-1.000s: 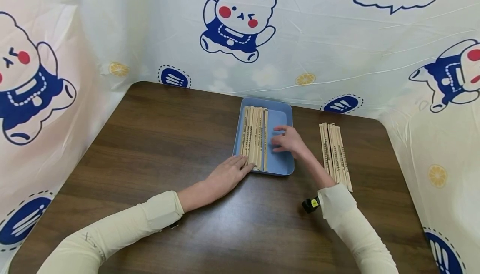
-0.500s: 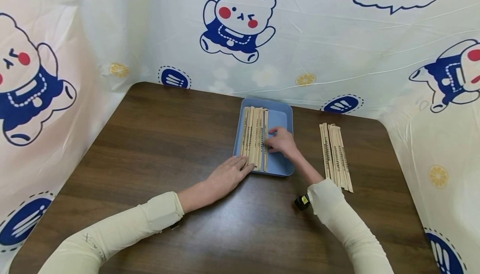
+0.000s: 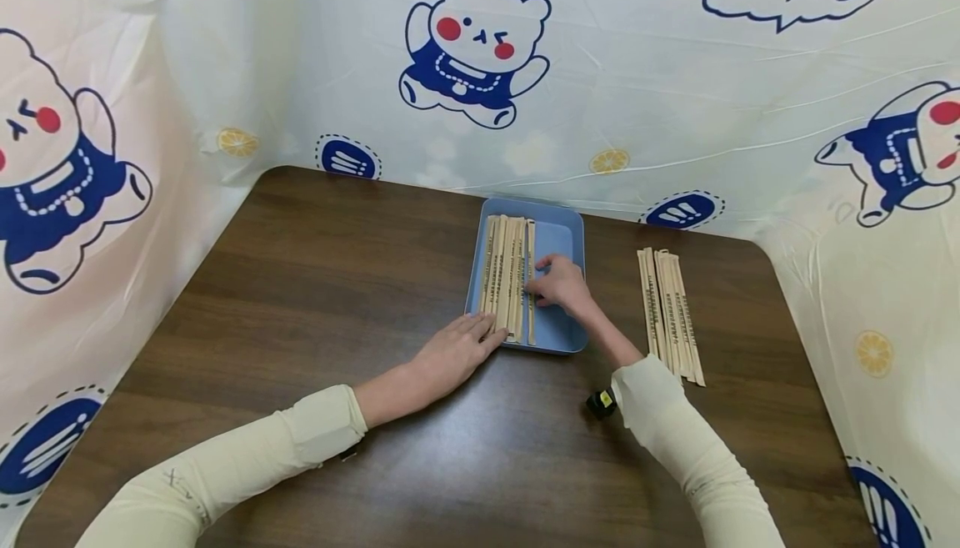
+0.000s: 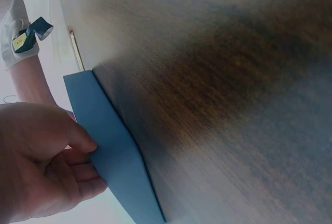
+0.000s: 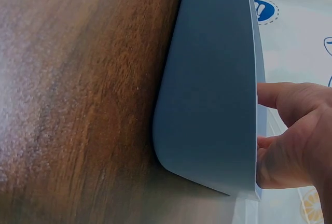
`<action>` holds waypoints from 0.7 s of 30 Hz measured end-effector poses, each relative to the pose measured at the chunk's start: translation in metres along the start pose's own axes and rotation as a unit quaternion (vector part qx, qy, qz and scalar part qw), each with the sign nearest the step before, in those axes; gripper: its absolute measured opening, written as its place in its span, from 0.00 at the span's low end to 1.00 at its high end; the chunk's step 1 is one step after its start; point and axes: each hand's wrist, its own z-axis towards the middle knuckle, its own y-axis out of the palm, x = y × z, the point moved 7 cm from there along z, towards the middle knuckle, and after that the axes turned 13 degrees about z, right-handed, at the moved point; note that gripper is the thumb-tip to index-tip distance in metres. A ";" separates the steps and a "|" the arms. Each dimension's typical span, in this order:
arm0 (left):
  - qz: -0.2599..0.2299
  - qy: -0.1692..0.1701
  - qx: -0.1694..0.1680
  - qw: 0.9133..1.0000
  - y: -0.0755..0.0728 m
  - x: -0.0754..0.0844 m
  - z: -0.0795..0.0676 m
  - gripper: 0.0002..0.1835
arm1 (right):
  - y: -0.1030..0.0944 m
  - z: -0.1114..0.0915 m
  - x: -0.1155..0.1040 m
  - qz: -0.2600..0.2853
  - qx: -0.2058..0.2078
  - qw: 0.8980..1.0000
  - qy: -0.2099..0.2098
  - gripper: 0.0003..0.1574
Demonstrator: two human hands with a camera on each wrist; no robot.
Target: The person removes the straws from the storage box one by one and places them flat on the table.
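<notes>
A blue tray [image 3: 560, 331] holds several paper-wrapped chopsticks [image 3: 504, 273], lying side by side along its left part. One wrapped chopstick [image 3: 531, 323] lies slightly apart at the right of that row. My left hand [image 3: 453, 354] rests on the tray's near left corner, its fingers reaching over the rim to the chopstick ends. My right hand [image 3: 562, 285] is inside the tray, its fingers spread and slightly bent, the tips at the separate chopstick. In the right wrist view, the tray wall [image 5: 212, 89] hides those fingertips.
More wrapped chopsticks [image 3: 670, 314] lie on the brown wooden table [image 3: 337, 273] to the right of the tray, partly under the right sleeve [image 3: 675, 423]. A printed curtain [image 3: 622, 72] stands close behind the tray and along both sides.
My right hand has moved left across the tray from its bare right part to the separate chopstick. My left hand has stayed at the near left corner.
</notes>
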 end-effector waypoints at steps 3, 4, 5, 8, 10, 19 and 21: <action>-0.001 0.000 0.005 1.000 0.000 0.000 0.000 0.23 | 0.000 -0.001 -0.001 -0.003 0.000 1.000 -0.005 0.26; -0.002 -0.001 0.007 1.000 0.000 0.000 0.000 0.23 | 0.000 -0.001 -0.001 -0.003 0.000 1.000 -0.008 0.26; -0.003 -0.001 0.009 1.000 0.000 0.000 0.000 0.23 | 0.000 -0.002 -0.002 -0.005 0.000 1.000 -0.009 0.26; -0.006 -0.001 0.011 1.000 0.000 0.001 0.000 0.23 | 0.001 -0.002 -0.002 -0.009 -0.002 1.000 -0.011 0.26; -0.007 -0.001 0.011 1.000 0.001 0.001 0.000 0.23 | 0.001 -0.001 -0.001 -0.011 -0.005 1.000 -0.010 0.26; -0.006 -0.002 0.002 1.000 0.001 0.000 0.000 0.23 | -0.009 0.000 0.002 0.010 -0.009 1.000 0.007 0.27; -0.006 -0.001 0.000 1.000 0.001 0.000 0.000 0.23 | -0.012 -0.001 0.000 0.011 -0.006 1.000 0.005 0.27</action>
